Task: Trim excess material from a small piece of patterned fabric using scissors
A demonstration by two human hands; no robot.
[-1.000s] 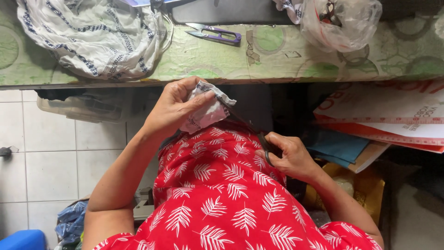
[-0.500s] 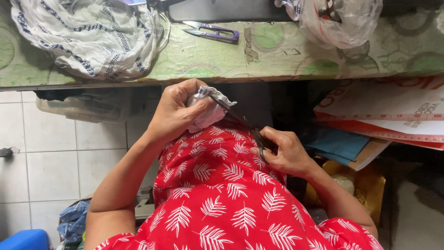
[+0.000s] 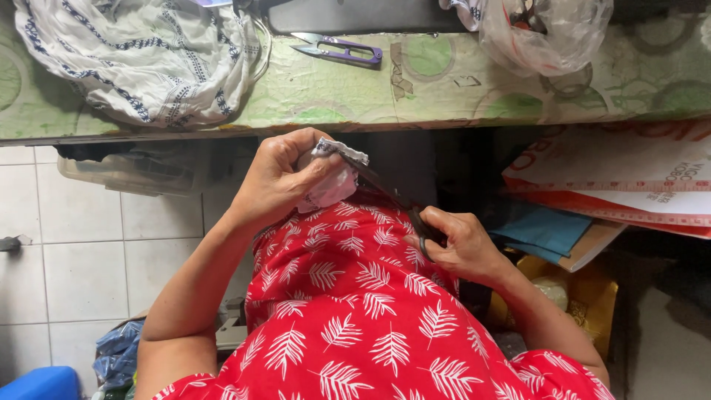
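Right, centre frame the left hand [image 3: 278,181] pinches a small white cloth scrap [image 3: 331,178] while the right hand [image 3: 459,244] curls shut round dark scissors [image 3: 392,196] whose blades meet it, below the green table edge [image 3: 444,96] with purple snips [image 3: 341,50] and a striped cloth [image 3: 141,59].

Scissors [image 3: 392,196] against hand-held cloth scrap [image 3: 329,178]

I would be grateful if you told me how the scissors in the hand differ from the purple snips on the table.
The scissors are dark, long-bladed and gripped by the right hand, cutting at pale fabric that the left hand holds. The purple snips are short and lie untouched on the table. Both are cutting tools.
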